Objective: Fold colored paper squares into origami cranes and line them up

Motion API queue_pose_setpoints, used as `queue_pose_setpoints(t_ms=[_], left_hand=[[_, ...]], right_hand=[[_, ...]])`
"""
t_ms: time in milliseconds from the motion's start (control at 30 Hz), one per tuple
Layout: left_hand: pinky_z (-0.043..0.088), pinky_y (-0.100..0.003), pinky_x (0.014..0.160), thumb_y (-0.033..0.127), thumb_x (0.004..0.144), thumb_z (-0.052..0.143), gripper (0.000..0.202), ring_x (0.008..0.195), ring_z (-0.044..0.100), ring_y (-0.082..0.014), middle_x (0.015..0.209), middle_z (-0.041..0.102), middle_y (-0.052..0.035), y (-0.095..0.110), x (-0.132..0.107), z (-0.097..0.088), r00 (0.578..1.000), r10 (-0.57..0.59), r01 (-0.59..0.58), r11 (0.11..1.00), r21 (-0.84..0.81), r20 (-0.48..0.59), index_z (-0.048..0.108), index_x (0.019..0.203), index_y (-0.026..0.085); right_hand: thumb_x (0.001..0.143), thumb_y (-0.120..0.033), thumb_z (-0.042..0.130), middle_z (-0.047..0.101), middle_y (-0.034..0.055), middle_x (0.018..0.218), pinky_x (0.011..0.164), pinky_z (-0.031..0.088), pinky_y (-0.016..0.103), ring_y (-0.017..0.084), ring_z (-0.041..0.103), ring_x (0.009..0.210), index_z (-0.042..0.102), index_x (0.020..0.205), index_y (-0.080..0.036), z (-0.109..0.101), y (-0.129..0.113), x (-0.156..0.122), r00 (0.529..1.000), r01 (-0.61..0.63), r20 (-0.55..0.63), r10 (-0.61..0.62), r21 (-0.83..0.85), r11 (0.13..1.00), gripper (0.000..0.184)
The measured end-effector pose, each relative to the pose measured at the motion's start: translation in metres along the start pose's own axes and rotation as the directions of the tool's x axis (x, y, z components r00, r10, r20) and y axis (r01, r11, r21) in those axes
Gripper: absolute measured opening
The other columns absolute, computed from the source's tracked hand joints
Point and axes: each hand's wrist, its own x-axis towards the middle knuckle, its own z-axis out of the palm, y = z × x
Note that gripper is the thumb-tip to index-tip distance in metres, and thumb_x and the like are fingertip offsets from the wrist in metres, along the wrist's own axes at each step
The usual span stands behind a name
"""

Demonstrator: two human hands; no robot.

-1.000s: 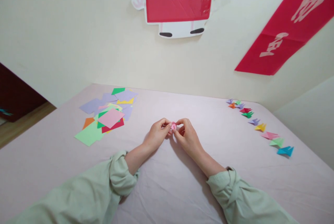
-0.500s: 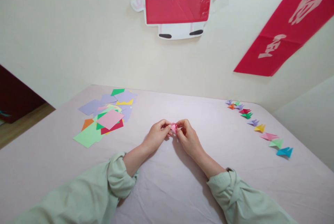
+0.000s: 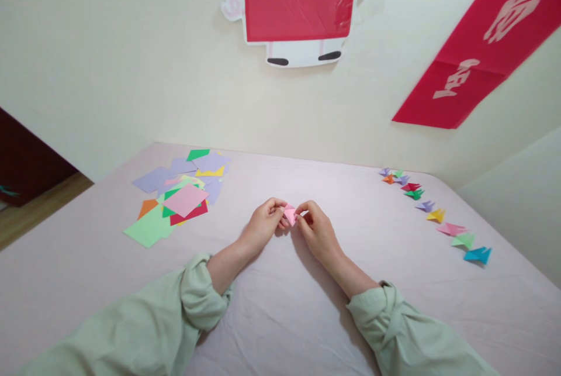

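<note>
A small folded pink paper piece (image 3: 290,214) is pinched between both my hands, just above the pale pink cloth (image 3: 280,317). My left hand (image 3: 263,227) grips its left side with thumb and fingertips closed. My right hand (image 3: 316,231) pinches its right side the same way. Both wrists rest on the cloth near the middle of the surface, in rolled-up pale green sleeves.
A loose pile of coloured paper squares (image 3: 179,195) lies at the far left. A curved row of several small folded paper shapes (image 3: 438,215) runs along the right side, ending in a blue one (image 3: 478,255). A wall with red posters stands behind.
The pink piece has been turned and opened slightly between my fingertips, showing more of a pointed flap. Hands stay in the same place.
</note>
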Motion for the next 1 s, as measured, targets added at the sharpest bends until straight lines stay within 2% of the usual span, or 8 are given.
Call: queue_pose_setpoints(t_ms=[100,200,333,500,667,833,1000], left_hand=[[0.048,-0.021,0.056,0.021,0.083,0.05,0.024,0.059,0.059,-0.0074,0.089,0.061,-0.0014,-0.0051,-0.0022,0.0007,0.995,0.096,-0.095,0.995,0.037,-0.023,0.054,0.107,0.018],[0.051,-0.022,0.06,0.023,0.085,0.05,0.019,0.066,0.06,-0.008,0.104,0.056,-0.0039,-0.0082,-0.0054,0.0004,0.979,0.206,-0.204,0.967,0.152,0.002,0.058,0.102,0.02],[0.051,-0.024,0.064,0.023,0.087,0.049,0.019,0.069,0.059,-0.0092,0.104,0.054,-0.004,-0.0072,-0.0079,0.0003,0.965,0.258,-0.261,0.93,0.26,0.046,0.063,0.099,0.019],[0.05,-0.025,0.065,0.024,0.086,0.052,0.013,0.072,0.059,-0.0106,0.1,0.054,-0.0032,-0.0031,-0.0093,0.0018,0.966,0.252,-0.258,0.933,0.25,0.055,0.06,0.095,0.018],[0.051,-0.026,0.07,0.027,0.083,0.059,0.027,0.081,0.059,-0.0131,0.109,0.055,-0.0056,-0.0015,-0.0101,0.0035,0.959,0.264,-0.283,0.911,0.301,0.105,0.059,0.109,0.02],[0.05,-0.026,0.068,0.027,0.084,0.058,0.019,0.079,0.058,-0.0127,0.106,0.056,-0.0052,-0.0066,-0.0091,0.0043,0.958,0.272,-0.287,0.898,0.333,0.091,0.058,0.101,0.019],[0.05,-0.026,0.07,0.023,0.084,0.055,0.021,0.083,0.057,-0.0141,0.106,0.056,-0.0055,-0.0047,-0.0095,0.0033,0.948,0.295,-0.317,0.879,0.356,0.118,0.058,0.104,0.02]], right_hand=[[0.083,-0.019,0.046,0.056,0.0002,0.084,0.063,0.04,0.028,0.014,0.05,0.063,0.053,0.086,-0.021,0.0005,0.0012,0.0008,1.0,0.01,-0.013,-0.01,0.008,1.0,0.008],[0.083,-0.018,0.046,0.056,0.0012,0.087,0.063,0.041,0.029,0.014,0.051,0.064,0.053,0.085,-0.021,0.0012,0.0009,0.0013,0.999,0.028,-0.022,-0.028,0.009,1.0,0.008],[0.084,-0.018,0.045,0.057,0.0014,0.088,0.064,0.042,0.029,0.014,0.051,0.064,0.052,0.085,-0.021,0.0012,-0.0001,0.0012,1.0,0.016,-0.017,-0.016,0.017,1.0,0.008],[0.085,-0.019,0.044,0.059,0.0014,0.086,0.065,0.042,0.029,0.015,0.053,0.067,0.052,0.086,-0.021,-0.0001,0.0024,0.0011,1.0,-0.016,-0.023,0.017,0.024,1.0,0.008],[0.084,-0.017,0.045,0.058,0.0014,0.088,0.067,0.042,0.029,0.015,0.053,0.068,0.051,0.087,-0.021,-0.0005,0.0034,0.0013,1.0,0.02,-0.021,-0.02,0.012,1.0,0.008],[0.084,-0.017,0.045,0.057,0.0022,0.089,0.067,0.043,0.03,0.015,0.053,0.069,0.051,0.085,-0.021,-0.001,-0.0003,0.0013,0.999,0.039,-0.009,-0.039,0.004,0.999,0.008],[0.083,-0.016,0.046,0.056,0.0021,0.089,0.069,0.043,0.03,0.016,0.054,0.072,0.051,0.086,-0.022,-0.0009,-0.0011,0.0015,0.998,0.063,-0.002,-0.063,-0.028,0.998,0.008]])
